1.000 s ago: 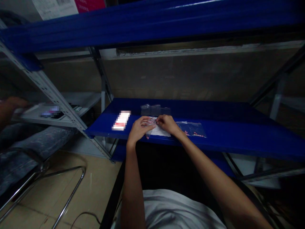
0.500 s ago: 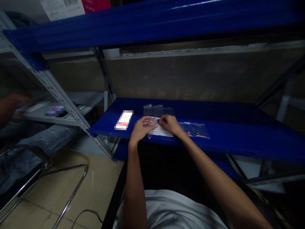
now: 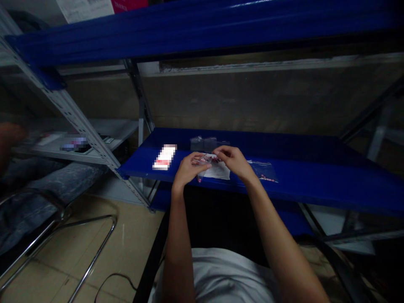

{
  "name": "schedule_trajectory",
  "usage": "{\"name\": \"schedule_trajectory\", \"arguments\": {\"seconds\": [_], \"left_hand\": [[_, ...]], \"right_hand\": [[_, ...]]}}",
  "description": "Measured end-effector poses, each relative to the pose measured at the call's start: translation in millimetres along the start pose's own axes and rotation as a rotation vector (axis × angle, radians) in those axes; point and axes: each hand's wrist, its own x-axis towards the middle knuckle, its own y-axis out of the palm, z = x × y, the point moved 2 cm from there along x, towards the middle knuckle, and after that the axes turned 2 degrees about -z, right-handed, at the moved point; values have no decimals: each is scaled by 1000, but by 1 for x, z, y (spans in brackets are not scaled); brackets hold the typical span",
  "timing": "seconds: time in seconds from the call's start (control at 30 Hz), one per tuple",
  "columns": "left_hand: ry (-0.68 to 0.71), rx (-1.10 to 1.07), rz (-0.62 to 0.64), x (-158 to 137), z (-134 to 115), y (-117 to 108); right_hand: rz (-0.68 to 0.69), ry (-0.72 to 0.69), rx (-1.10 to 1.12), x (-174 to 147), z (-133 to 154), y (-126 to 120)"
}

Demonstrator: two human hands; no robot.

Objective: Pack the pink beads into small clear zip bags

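My left hand (image 3: pixel 190 169) is closed on a small clear plastic bag (image 3: pixel 200 174) with pink bits at its lower corner. Just right of it, my right hand (image 3: pixel 232 159) has thumb and fingertips pinched together above a white paper (image 3: pixel 217 170). Whatever sits between those fingertips is too small to make out. Small dark pink pieces (image 3: pixel 215 159) lie on the paper's upper part, close to the right fingertips. A clear zip bag (image 3: pixel 265 171) holding several pink beads lies flat to the right, partly hidden by my right wrist.
Clear bags (image 3: pixel 203 143) lie behind my hands on the blue shelf (image 3: pixel 315 172). A phone (image 3: pixel 165 157) with a blurred screen is at left. An upper blue beam (image 3: pixel 202 31) crosses overhead. Another person's hand (image 3: pixel 11 134) and a metal chair frame (image 3: pixel 94 252) are at far left.
My right hand has risen slightly and shifted right, uncovering pink pieces on the paper and covering one filled bag. My left hand keeps its hold on the bag.
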Motion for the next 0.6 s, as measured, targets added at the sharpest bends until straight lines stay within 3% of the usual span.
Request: {"name": "schedule_trajectory", "arguments": {"seconds": [0.13, 0.43, 0.53, 0.6], "left_hand": [[-27, 15, -20, -2, -2, -1], [-19, 4, -29, -1, 3, 1], [-5, 9, -34, -1, 4, 2], [-8, 12, -56, -2, 2, 0]], "right_hand": [[-211, 122, 196, -28, -6, 1], [-367, 300, 762, -134, -23, 41], [-336, 332, 770, -159, -27, 36], [-322, 326, 614, -153, -29, 23]]}}
